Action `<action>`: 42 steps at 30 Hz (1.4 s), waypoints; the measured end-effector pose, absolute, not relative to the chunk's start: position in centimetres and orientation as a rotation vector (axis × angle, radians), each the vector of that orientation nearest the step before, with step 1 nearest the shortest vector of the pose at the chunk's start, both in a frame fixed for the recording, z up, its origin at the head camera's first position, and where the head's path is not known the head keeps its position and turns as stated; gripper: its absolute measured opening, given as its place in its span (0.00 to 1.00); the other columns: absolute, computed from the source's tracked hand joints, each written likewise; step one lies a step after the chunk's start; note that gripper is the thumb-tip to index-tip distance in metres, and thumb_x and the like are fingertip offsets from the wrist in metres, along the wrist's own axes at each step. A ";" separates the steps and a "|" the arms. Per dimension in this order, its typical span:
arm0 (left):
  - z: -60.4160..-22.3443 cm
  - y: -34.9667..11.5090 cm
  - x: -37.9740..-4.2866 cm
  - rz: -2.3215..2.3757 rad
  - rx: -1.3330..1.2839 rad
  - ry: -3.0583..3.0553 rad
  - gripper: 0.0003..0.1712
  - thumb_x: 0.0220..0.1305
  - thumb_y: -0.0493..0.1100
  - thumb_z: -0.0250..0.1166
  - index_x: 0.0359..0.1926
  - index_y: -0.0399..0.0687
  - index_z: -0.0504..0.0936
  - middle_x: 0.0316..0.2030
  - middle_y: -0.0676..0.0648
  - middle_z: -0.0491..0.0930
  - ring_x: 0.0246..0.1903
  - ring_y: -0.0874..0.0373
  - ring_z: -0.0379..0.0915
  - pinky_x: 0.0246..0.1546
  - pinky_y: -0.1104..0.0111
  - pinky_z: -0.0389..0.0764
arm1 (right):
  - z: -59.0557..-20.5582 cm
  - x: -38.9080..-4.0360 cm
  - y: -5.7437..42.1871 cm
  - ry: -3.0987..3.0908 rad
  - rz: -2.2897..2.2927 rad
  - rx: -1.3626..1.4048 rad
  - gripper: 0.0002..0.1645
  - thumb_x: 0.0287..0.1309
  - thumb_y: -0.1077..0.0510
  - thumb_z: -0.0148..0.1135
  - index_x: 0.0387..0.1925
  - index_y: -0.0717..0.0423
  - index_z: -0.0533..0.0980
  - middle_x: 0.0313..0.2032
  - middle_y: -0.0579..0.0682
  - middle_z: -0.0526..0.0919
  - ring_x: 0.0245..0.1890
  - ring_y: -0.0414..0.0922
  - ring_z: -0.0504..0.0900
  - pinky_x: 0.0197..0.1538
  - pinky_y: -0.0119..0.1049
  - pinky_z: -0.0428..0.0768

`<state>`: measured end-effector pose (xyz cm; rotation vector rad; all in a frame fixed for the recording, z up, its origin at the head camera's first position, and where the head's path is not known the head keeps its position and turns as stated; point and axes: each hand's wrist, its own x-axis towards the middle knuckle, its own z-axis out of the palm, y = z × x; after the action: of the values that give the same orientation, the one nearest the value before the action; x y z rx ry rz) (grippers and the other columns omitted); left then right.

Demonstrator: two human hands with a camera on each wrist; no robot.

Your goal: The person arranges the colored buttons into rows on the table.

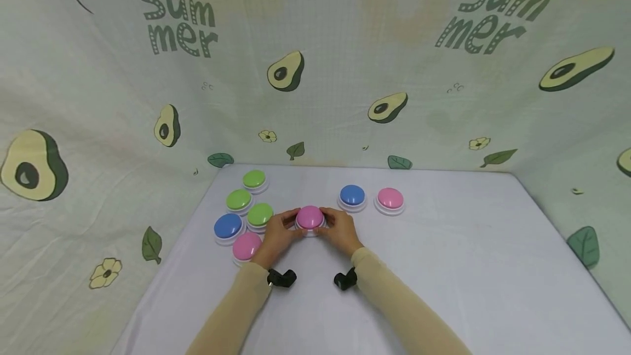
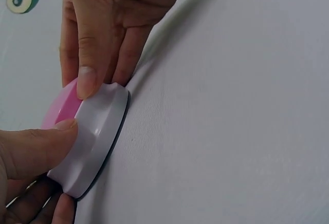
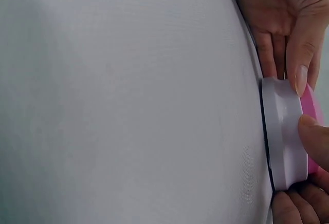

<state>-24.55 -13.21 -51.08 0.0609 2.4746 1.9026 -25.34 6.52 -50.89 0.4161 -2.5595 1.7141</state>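
Note:
A pink push button (image 1: 310, 217) with a white round base sits on the white table between both hands. My left hand (image 1: 279, 236) grips its left side, and my right hand (image 1: 341, 229) holds the right side. In the left wrist view, both thumbs press on the upper rim of the white base (image 2: 97, 126), while other fingers curl round its far side. The right wrist view shows the same grip, with the dark underside edge of the base (image 3: 285, 136) close over the tabletop.
Left of the hands stand three green buttons (image 1: 253, 178), a blue button (image 1: 228, 225) and another pink button (image 1: 246, 246), partly behind the left wrist. A second blue button (image 1: 352, 195) and a further pink button (image 1: 390, 198) stand back right. Behind hangs an avocado-print cloth (image 1: 335, 141).

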 end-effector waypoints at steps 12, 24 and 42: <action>-50.8 -9.7 -23.0 1.919 0.075 2.554 0.37 0.53 0.25 0.77 0.66 0.31 0.78 0.65 0.32 0.78 0.65 0.37 0.76 0.68 0.51 0.75 | -50.6 -24.0 9.2 -2.601 1.693 0.338 0.35 0.55 0.70 0.76 0.66 0.69 0.76 0.64 0.66 0.79 0.67 0.58 0.78 0.66 0.44 0.78; -51.4 -4.0 -22.8 1.902 0.201 2.611 0.36 0.54 0.29 0.79 0.65 0.32 0.78 0.63 0.35 0.80 0.62 0.40 0.79 0.65 0.55 0.79 | -50.2 -22.4 14.3 -2.556 1.688 0.191 0.38 0.53 0.69 0.78 0.66 0.69 0.76 0.63 0.66 0.81 0.66 0.59 0.79 0.65 0.44 0.79; -50.6 5.2 -22.8 1.917 0.371 2.641 0.35 0.52 0.28 0.80 0.62 0.31 0.80 0.58 0.37 0.81 0.60 0.44 0.79 0.61 0.62 0.82 | -48.5 -20.6 22.3 -2.628 1.540 -0.024 0.42 0.57 0.64 0.78 0.70 0.70 0.71 0.67 0.71 0.75 0.68 0.63 0.75 0.66 0.48 0.77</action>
<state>-22.77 5.17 -50.55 0.3714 2.6414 1.9171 -20.59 22.34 -48.50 -0.0241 -2.6278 1.5403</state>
